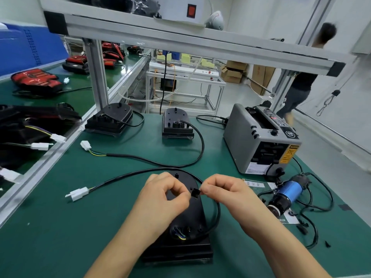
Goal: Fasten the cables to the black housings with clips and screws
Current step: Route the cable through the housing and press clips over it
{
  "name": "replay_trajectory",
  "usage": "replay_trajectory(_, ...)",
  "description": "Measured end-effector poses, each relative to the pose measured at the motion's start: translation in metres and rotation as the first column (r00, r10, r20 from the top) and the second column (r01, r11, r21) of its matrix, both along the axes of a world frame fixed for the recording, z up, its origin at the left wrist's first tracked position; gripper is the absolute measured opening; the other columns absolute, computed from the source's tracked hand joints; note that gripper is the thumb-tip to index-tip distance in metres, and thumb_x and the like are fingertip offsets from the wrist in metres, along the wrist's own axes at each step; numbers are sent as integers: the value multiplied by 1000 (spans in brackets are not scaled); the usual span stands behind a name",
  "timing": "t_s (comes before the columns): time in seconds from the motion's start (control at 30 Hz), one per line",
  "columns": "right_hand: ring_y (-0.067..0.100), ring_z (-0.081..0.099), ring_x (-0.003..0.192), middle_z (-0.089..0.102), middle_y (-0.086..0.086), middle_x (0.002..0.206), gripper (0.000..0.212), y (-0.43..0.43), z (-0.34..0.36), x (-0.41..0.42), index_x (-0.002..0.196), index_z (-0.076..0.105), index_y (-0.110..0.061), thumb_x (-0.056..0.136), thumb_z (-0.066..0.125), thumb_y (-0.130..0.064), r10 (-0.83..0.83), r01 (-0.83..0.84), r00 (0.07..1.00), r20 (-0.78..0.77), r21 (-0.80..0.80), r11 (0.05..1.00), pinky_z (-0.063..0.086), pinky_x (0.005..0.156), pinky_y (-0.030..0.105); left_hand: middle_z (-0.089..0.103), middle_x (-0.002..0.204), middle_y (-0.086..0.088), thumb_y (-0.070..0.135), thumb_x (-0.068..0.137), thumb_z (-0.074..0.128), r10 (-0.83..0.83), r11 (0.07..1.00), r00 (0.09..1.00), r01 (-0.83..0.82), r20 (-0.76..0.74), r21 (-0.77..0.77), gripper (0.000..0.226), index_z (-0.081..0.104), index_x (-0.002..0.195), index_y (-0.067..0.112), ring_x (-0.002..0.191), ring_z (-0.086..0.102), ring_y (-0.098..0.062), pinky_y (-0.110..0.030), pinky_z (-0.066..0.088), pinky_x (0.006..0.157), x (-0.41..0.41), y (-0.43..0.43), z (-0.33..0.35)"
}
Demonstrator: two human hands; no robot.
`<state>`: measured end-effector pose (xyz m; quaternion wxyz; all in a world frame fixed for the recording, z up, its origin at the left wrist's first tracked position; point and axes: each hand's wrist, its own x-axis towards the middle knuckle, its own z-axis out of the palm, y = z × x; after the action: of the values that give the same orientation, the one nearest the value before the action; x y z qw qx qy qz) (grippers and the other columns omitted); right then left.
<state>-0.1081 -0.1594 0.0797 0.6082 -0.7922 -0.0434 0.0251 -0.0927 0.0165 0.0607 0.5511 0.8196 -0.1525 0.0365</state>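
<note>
The right hand (222, 192) keeps a narrow grip, thumb and forefinger pinched on a small black clip (195, 193). The left hand (166, 194) pinches the same clip from the other side. The clip hangs just above the top face of the near housing (195, 215), beside the cable (140, 172); whether it already wraps the cable I cannot tell. No screw shows.

I judge the task barely begun. This cable still loops loose past the near housing to a white plug (77, 194) on its left. Beyond it, the back-left housing (110, 119) and back-middle housing (176, 123) also have free cables. A blue screwdriver (289, 192) lies on the worktop (60, 227) to its right.

Beyond and to the right, a grey machine (259, 137) bears a yellow label (288, 154), too small to read.
</note>
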Motion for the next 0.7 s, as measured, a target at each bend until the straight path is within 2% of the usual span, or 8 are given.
replay_trajectory(0.1, -1, 53, 67, 62, -11, 68, 14, 1, 0, -1, 72, 68, -18, 85, 65, -17, 5, -5, 1000, -13, -9, 1000, 40, 67, 8, 59, 80, 15, 17, 74, 66, 17, 1000, 1000, -17, 17, -3, 19, 61, 64, 32, 90, 47, -2, -17, 37, 75, 0, 1, -1)
replay_trajectory(0.27, 2, 55, 71, 63, -8, 72, 14, 2, 2, -1, 73, 68, -18, 86, 64, -16, 15, -16, 1000, -23, -28, 999, 42, 71, 11, 59, 83, 18, 23, 74, 64, -2, 1000, 999, 2, 38, -3, 13, 64, 69, 35, 95, 46, 2, -4, 31, 73, 0, 3, -2)
replay_trajectory(0.37, 2, 55, 72, 63, -8, 71, 12, 3, 3, -1, 74, 68, -17, 85, 64, -16, 21, -22, 999, -36, -24, 999, 43, 71, 11, 59, 83, 17, 20, 74, 66, -13, 1000, 1000, 12, 24, 17, 17, 64, 64, 33, 95, 47, 1, -9, 34, 78, 0, 2, -3)
replay_trajectory(0.53, 1, 58, 75, 65, -9, 75, 12, 5, 2, 0, 75, 69, -18, 85, 65, -17, 5, -8, 999, -52, -52, 999, 44, 74, 12, 58, 78, 16, 12, 75, 66, -2, 999, 1000, 1, 19, 43, 25, 59, 57, 27, 85, 46, -1, -6, 31, 69, -2, 0, -4)
replay_trajectory(0.7, -4, 54, 67, 63, -8, 78, 4, 4, 2, -3, 79, 71, -17, 82, 70, -18, -97, 100, 995, 36, -119, 988, 41, 67, 7, 58, 77, 15, 9, 74, 66, 22, 1000, 1000, -22, 11, 21, 25, 59, 56, 26, 83, 46, -1, -5, 31, 67, -5, 3, -5)
